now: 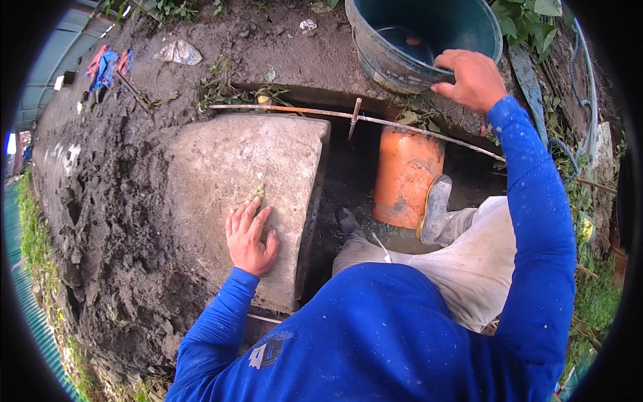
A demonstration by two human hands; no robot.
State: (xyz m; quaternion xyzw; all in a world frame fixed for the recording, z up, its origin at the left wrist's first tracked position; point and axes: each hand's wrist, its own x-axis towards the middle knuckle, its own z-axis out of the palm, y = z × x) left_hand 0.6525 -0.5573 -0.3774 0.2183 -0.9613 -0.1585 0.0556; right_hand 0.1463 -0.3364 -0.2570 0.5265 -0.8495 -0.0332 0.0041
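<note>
My right hand (471, 80) grips the near rim of a large dark green bucket (395, 63), with the fingers over the edge. The bucket tilts on the muddy ground at the top of the view, and a little dark water shows inside it. My left hand (250, 236) lies flat on a pale concrete slab (228, 161), fingers spread, close to a small greenish scrap (258, 191). Between the slab and my right boot (442, 211) an orange pipe (407, 177) stands in a dark, wet opening.
A thin rusty bar (288, 108) crosses the far side of the opening, with a short upright rod (355, 117) at it. Lumpy dark mud (114, 268) surrounds the slab's left side. Blue and red cloth scraps (107, 67) lie far left. Blue rope (581, 100) hangs at the right.
</note>
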